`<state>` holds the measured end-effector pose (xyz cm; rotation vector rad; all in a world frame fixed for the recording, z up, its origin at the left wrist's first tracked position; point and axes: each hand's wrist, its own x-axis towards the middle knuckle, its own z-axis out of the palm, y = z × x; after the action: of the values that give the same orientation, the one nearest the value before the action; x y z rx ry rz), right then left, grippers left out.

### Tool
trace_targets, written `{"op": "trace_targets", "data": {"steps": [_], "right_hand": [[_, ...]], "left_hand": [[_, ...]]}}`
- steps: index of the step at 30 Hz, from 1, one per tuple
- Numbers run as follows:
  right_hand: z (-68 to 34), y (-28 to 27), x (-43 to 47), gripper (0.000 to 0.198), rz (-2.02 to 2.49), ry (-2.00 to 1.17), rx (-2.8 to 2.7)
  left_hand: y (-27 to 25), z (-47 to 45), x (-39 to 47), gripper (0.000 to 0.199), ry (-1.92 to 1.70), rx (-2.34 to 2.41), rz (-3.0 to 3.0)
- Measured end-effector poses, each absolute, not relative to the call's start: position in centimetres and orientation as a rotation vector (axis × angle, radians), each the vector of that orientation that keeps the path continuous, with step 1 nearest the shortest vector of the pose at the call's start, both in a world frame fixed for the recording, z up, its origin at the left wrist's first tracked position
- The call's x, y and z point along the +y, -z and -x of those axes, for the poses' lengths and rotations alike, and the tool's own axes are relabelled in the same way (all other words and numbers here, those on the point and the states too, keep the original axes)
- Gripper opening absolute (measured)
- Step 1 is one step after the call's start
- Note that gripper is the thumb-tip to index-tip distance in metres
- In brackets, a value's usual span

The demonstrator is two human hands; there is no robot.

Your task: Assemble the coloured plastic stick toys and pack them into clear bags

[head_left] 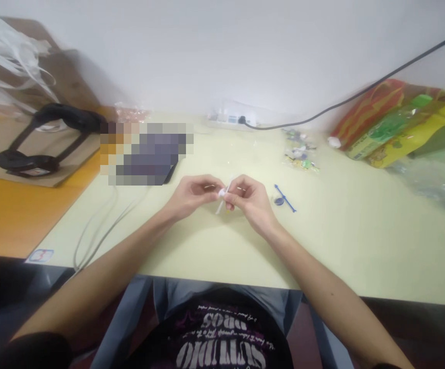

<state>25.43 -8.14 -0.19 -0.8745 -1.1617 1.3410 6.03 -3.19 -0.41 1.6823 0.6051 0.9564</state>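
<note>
Above the middle of the table, my left hand (195,196) and my right hand (252,200) meet fingertip to fingertip. Both pinch a small white plastic piece (221,193) with a thin white stick (219,207) slanting through it. A speck of yellow shows under my right fingertips, too small to name. Just right of my right hand lie a thin blue plastic stick (285,198) and a small round dark-blue piece (279,201). How the white parts fit together is hidden by my fingers.
A dark flat device (147,159), blurred out, lies to the left near pale cables (103,230). Small clear packets (301,151) lie at the back right, before a bottle (393,123) and bright bags. A power strip (232,115) stands by the wall; a black frame (49,138) sits far left.
</note>
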Motion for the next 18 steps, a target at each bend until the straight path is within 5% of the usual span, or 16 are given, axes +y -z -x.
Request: {"op": "trace_targets", "data": {"steps": [7,18], "right_hand": [[-26.0,-0.3,-7.3,0.05,0.933,-1.232,-1.235],[-28.8,1.5,-7.2,0.009,1.345,-0.104,-2.114]], "left_hand": [[0.8,-5.8,-2.3,0.029,-1.059,0.662,-1.724],[2.8,-2.4,0.9,0.029,-0.81,0.964,-2.325]]}}
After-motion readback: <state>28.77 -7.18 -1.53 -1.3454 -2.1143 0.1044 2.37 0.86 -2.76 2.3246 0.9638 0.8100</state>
